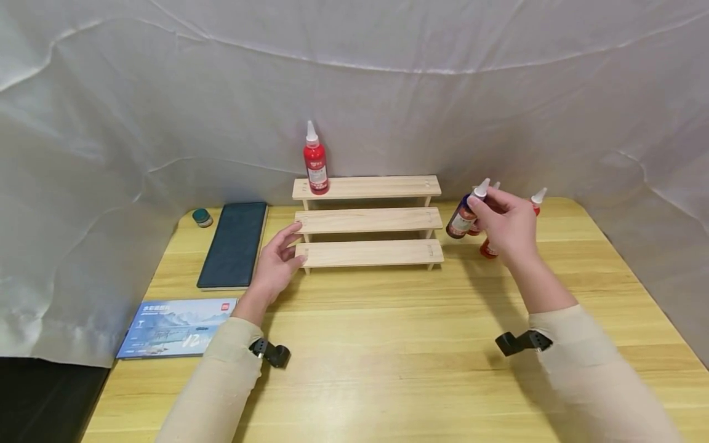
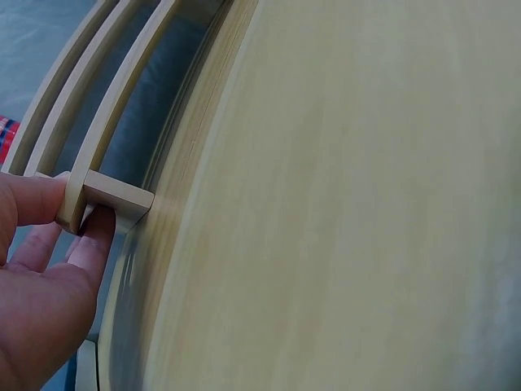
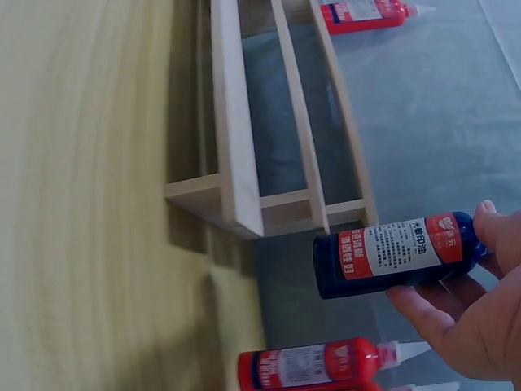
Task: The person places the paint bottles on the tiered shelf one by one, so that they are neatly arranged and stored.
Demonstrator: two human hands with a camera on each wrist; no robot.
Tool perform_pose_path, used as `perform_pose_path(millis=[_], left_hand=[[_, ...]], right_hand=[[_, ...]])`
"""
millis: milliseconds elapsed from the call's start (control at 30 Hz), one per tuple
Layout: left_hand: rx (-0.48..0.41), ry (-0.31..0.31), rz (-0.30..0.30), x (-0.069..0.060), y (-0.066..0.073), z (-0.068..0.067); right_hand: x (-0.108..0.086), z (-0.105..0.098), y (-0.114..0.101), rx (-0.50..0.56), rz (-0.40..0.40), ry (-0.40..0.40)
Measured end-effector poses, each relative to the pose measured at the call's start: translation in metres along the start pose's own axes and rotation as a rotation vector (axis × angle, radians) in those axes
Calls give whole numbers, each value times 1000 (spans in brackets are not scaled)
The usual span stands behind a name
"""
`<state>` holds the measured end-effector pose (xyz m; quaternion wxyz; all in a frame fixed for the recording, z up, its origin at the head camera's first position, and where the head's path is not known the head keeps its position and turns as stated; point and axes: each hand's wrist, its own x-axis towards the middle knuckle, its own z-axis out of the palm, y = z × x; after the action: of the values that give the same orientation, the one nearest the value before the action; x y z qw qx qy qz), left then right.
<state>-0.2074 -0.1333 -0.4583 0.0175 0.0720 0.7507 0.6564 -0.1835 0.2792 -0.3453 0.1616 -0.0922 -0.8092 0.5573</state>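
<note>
A three-step wooden rack [image 1: 368, 253] stands near the back wall. One red bottle with a white nozzle [image 1: 317, 163] is upright on the left end of its top step. My left hand [image 1: 278, 261] grips the rack's left end, the thumb on the lowest step; the left wrist view shows the hand [image 2: 49, 285] around the end of the wood [image 2: 118, 194]. My right hand [image 1: 509, 227] pinches a dark blue bottle [image 1: 461, 220] near its white nozzle, off the table and tilted, just right of the rack. In the right wrist view the dark bottle [image 3: 391, 254] shows its red and white label.
Several red bottles stand behind and beside my right hand, one of them [image 3: 313, 365] plain in the right wrist view. To the left lie a dark notebook [image 1: 232, 246], a small green-lidded jar [image 1: 202, 217] and a flat blue box [image 1: 174, 329]. A grey cloth hangs behind.
</note>
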Motion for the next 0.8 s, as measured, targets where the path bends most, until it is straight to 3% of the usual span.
perform_pose_path(millis=[433,633,800], left_hand=[[-2,-3,-5,0,0,-1],[0,3,-1,0,1,0],[-2,5,2,1,1,1]], right_hand=[[20,-1,-30,59,-25,4],[30,2,-47,177,24,-50],[43,10,-57,221,12,-86]])
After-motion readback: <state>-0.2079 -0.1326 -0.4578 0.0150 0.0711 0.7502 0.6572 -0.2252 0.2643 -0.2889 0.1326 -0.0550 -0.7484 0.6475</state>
